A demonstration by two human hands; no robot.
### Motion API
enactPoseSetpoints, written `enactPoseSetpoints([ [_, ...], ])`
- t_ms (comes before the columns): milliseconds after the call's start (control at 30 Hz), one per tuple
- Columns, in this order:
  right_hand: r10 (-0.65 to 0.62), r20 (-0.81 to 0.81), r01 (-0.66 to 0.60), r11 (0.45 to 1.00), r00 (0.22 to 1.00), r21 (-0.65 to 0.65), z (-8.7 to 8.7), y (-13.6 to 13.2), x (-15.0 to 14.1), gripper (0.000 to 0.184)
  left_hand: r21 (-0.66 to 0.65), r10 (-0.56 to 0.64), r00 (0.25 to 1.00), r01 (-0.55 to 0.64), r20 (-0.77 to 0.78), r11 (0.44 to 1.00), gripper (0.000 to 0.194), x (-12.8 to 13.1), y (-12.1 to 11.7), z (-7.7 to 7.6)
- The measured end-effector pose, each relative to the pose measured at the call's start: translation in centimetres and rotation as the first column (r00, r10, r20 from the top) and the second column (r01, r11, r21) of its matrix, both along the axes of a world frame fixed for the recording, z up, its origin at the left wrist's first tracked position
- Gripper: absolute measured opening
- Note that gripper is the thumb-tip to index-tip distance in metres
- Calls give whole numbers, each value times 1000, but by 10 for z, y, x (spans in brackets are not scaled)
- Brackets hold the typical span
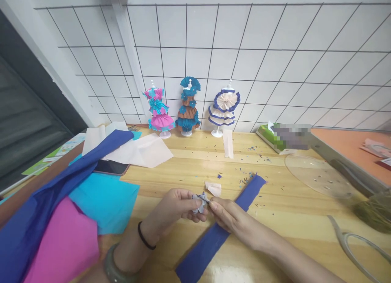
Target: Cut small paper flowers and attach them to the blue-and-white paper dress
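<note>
Above the table, my left hand (180, 203) pinches a small pale paper flower (199, 203) between thumb and fingers. My right hand (227, 213) meets it from the right, its fingers closed on a thin dark piece whose kind I cannot make out; the tip of that piece touches the flower. Below my right hand a long strip of blue crepe paper (204, 250) lies diagonally across the wood. Just behind the flower is a small cream paper scrap (214, 188).
Three mini dress forms in paper dresses, pink (161, 120), brown-teal (191, 112) and cream-blue (226, 108), stand along the wall. Coloured paper sheets (104, 199) partly cover a phone (111, 167) at left. A tissue pack (275, 138), round clear plate (314, 173) and grey looped tool (351, 238) lie right.
</note>
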State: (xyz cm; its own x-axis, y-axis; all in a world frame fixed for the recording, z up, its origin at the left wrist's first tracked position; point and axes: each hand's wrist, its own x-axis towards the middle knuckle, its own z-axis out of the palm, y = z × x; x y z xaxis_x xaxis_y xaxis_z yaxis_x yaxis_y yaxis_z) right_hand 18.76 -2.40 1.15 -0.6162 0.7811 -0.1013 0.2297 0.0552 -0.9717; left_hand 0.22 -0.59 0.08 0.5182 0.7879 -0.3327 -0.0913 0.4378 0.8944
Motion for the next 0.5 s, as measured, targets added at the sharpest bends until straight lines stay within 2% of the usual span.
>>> enactPoseSetpoints([
  [200,-26,-38,25,1000,999,-17,-2,0,-2,36,1,32,999,-32,32,999,20,4,-1,-2],
  [400,-50,1,50,999,999,-16,-7,1,1,37,34,-5,998,7,-67,999,26,2,1,1],
  [500,-65,39,65,998,997,6,-8,2,2,37,75,27,997,-22,-73,997,28,2,3,1],
])
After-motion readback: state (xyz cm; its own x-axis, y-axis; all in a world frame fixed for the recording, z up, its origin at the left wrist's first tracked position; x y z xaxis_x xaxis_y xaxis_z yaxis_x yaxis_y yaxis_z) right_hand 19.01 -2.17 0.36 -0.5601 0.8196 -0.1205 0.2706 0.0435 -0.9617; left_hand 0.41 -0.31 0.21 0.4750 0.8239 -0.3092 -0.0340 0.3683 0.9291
